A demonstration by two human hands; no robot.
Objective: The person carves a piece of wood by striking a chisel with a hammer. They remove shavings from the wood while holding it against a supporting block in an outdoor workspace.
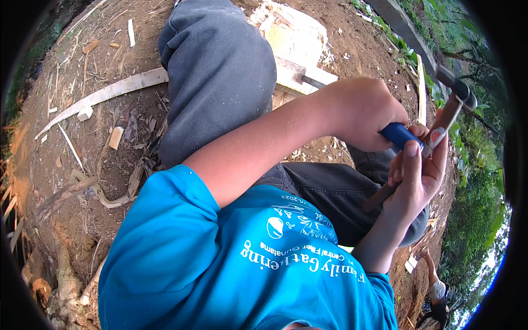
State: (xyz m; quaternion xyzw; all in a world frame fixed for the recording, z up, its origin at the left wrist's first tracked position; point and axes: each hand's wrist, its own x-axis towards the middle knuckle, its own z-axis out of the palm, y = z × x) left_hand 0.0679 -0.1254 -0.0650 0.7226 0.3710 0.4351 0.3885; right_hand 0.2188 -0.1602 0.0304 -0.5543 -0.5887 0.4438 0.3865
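Observation:
My left hand is closed around a blue handle; what that handle belongs to is hidden by my fingers. Right beside it, my right hand is raised with its thumb up and fingers curled around the brown wooden handle of a hammer. The dark metal hammer head points up, beyond both hands at the far right. A round sticker shows on the hammer handle just above my fingers. The two hands nearly touch, over my bent leg.
Beyond my left knee stands a pale chopping block covered in shavings, with a dark metal blade by a board. A long curved wood strip and small offcuts lie on the soil at left. Another person is at lower right.

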